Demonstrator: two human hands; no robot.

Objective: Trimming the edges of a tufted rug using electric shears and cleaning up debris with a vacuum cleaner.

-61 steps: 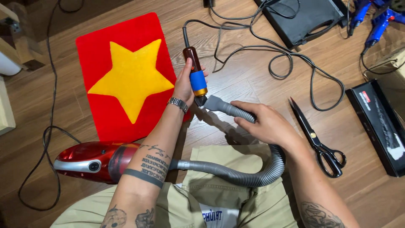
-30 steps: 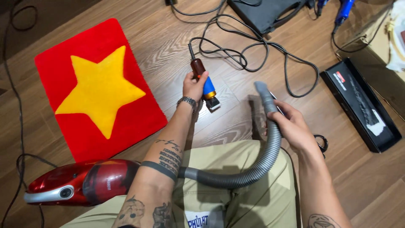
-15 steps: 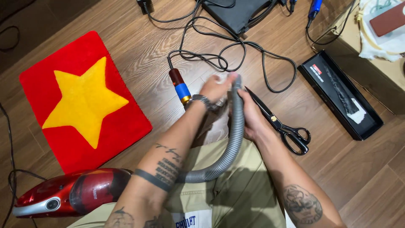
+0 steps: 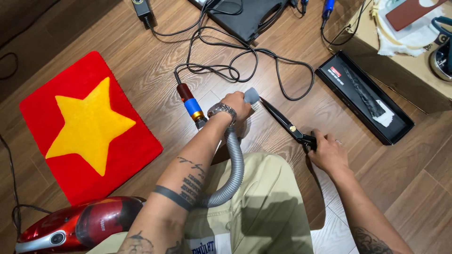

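Both forearms are left bare, with no sleeves seen. A silver metal-link wristwatch [image 4: 221,109] is worn on the left wrist, just above the frame's middle. The left forearm is marked with dark tattoos: a solid black band [image 4: 173,197] wrapped around it, blocks of lettering above that, and a line of script nearer the wrist. More tattoo work is seen near the left elbow at the bottom edge, and on the right forearm [image 4: 368,241] at lower right. The legs are covered by khaki trousers [image 4: 268,207].

Wood-plank floor [image 4: 117,37] — warm brown; pale tile patch [image 4: 329,226] lower right; even light
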